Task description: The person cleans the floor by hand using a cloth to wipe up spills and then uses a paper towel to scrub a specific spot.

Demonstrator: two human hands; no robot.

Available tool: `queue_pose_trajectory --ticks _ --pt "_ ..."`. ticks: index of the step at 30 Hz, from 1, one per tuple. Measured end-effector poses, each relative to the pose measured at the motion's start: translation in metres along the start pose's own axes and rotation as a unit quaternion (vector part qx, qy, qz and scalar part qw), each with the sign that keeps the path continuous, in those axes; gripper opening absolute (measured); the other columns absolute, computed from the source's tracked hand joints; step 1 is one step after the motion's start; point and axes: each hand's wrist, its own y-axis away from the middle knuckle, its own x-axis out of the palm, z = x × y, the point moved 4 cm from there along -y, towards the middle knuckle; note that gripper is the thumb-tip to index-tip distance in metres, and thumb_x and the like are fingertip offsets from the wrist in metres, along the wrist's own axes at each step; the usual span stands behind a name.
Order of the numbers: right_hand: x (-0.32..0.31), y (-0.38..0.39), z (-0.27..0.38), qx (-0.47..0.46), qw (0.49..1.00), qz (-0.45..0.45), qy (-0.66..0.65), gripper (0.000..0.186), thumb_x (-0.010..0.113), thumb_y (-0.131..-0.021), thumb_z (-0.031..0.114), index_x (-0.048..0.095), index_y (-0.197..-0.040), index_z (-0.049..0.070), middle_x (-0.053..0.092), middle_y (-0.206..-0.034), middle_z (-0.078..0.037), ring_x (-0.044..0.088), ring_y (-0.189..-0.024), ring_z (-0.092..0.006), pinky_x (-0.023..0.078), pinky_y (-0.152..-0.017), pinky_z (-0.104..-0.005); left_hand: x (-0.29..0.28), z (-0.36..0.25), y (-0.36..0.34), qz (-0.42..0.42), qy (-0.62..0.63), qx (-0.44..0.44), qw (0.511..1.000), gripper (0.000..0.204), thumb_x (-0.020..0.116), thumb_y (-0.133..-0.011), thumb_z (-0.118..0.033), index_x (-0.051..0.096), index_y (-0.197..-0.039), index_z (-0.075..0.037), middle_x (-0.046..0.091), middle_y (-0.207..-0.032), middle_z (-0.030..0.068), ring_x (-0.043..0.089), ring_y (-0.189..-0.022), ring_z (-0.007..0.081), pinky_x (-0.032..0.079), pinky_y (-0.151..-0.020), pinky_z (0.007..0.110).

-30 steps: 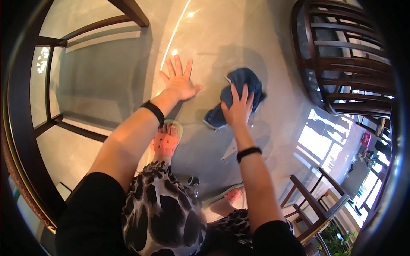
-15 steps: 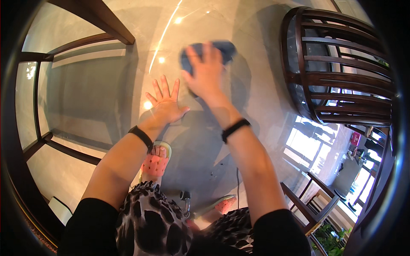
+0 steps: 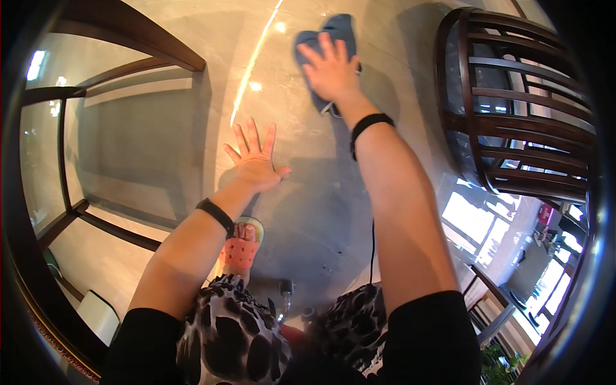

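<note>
My left hand is spread flat on the glossy grey floor, its fingers apart, holding nothing. Higher up and to the right, my right hand lies with spread fingers on a bunched blue cloth, pressing it against the floor; the cloth's underside is hidden. Both wrists wear dark bands. Below my left hand is my foot in a pink sandal.
Dark wooden furniture frame stands at left. A slatted wooden chair is close on the right, with another wooden frame below it. A thin black cord, a small dark object and green plants appear lower down.
My right hand and the cloth have moved forward, toward the top of the picture. My left hand sits lower and slightly left compared with a second ago, still spread.
</note>
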Motion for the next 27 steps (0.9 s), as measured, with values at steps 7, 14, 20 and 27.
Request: queue_pose_trajectory --ticks 7,14,20,27 --pt "-0.001 0.114 -0.148 0.340 0.937 0.077 0.026 0.051 0.046 -0.090 0.045 0.033 -0.139 0.038 0.015 -0.152 -0.014 0.030 -0.128 -0.0424 0.034 -0.096 -0.0603 0.000 -0.004 0.001 0.019 0.002 0.010 1.000 0.109 0.068 -0.072 -0.052 -0.003 -0.149 -0.023 -0.017 -0.151 0.0243 -0.016 -0.136 0.0505 0.001 -0.100 0.072" --pt "-0.004 0.280 -0.081 0.363 0.924 0.119 0.017 0.054 0.050 -0.089 0.037 0.034 -0.139 0.026 0.031 -0.129 -0.030 0.045 -0.104 -0.0502 0.049 -0.080 -0.0528 0.005 -0.004 -0.002 -0.002 -0.040 -0.009 0.999 0.109 0.067 -0.073 -0.055 -0.007 -0.148 -0.026 -0.018 -0.151 0.0226 -0.017 -0.136 0.0497 0.002 -0.101 0.072" --pt "-0.034 0.390 -0.052 0.261 0.894 0.290 -0.219 0.052 0.058 -0.085 0.023 0.041 -0.134 0.023 0.037 -0.123 -0.029 0.053 -0.099 -0.0472 0.049 -0.082 -0.0489 0.005 -0.013 -0.005 0.022 -0.066 -0.031 0.997 0.104 0.062 -0.076 -0.058 -0.006 -0.148 -0.028 -0.020 -0.152 0.0177 -0.016 -0.138 0.0445 0.003 -0.103 0.069" --pt "-0.095 0.396 -0.213 0.314 0.937 -0.094 -0.119 0.051 0.052 -0.090 0.033 0.043 -0.135 0.012 0.050 -0.128 -0.024 0.047 -0.113 -0.0457 0.035 -0.101 -0.0475 0.009 -0.023 -0.006 -0.034 -0.111 0.010 0.993 0.105 0.064 -0.073 -0.059 -0.001 -0.149 -0.028 -0.019 -0.152 0.0185 -0.016 -0.138 0.0445 0.002 -0.104 0.068"
